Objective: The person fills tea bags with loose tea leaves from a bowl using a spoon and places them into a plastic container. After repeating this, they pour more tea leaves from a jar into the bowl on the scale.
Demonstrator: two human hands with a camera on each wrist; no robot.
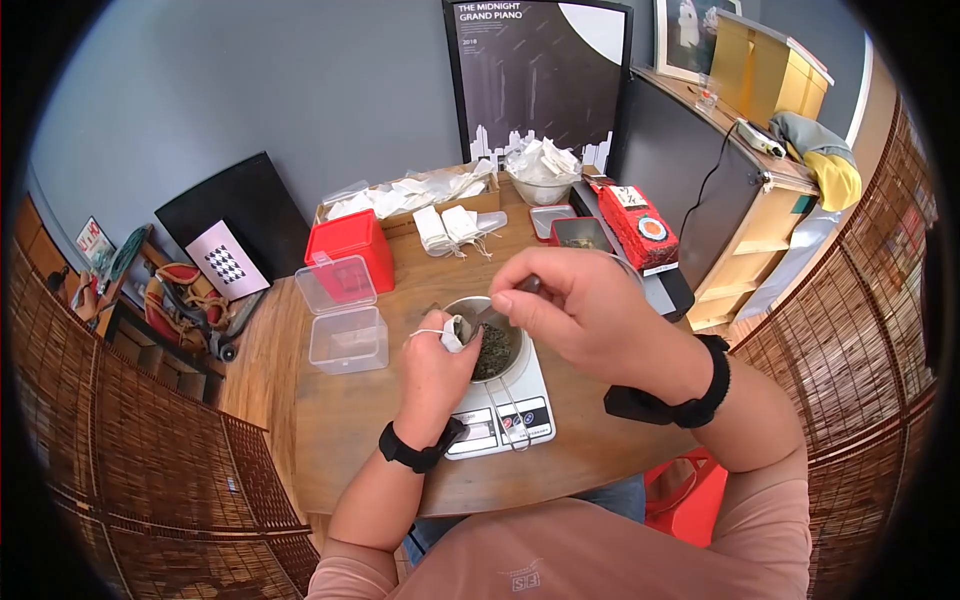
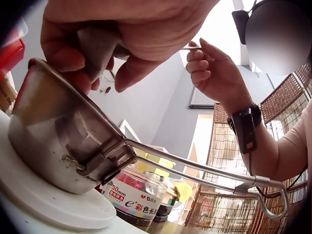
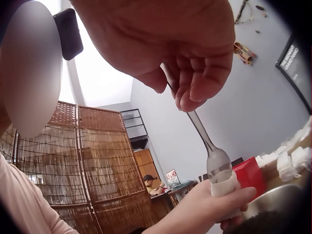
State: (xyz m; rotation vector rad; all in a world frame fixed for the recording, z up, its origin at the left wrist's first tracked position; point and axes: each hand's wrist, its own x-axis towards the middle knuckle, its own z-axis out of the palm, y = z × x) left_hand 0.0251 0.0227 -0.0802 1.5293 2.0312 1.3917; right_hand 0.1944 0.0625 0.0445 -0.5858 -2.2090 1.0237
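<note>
My left hand [image 1: 432, 372] grips a small white drawstring bag [image 1: 452, 334], its mouth upward. In my right hand [image 1: 575, 305] is a metal spoon [image 3: 219, 165], pinched by the handle and pointing down. The spoon's tip sits inside the bag's mouth in the right wrist view. Under both hands, a metal cup with a folding wire handle [image 2: 63, 129] contains dark green dried leaves [image 1: 494, 355]. The cup stands on the round plate of a white kitchen scale [image 1: 533, 378]. In the left wrist view my left fingers are right over the cup's rim.
An open clear plastic box [image 1: 348, 342] and a red box [image 1: 365, 245] stand left. Behind are white bags [image 1: 447, 228], a carton of more bags [image 1: 400, 205] and a heaped bowl [image 1: 543, 190]. To the right are an open tin [image 1: 582, 236] and a red packet [image 1: 638, 228].
</note>
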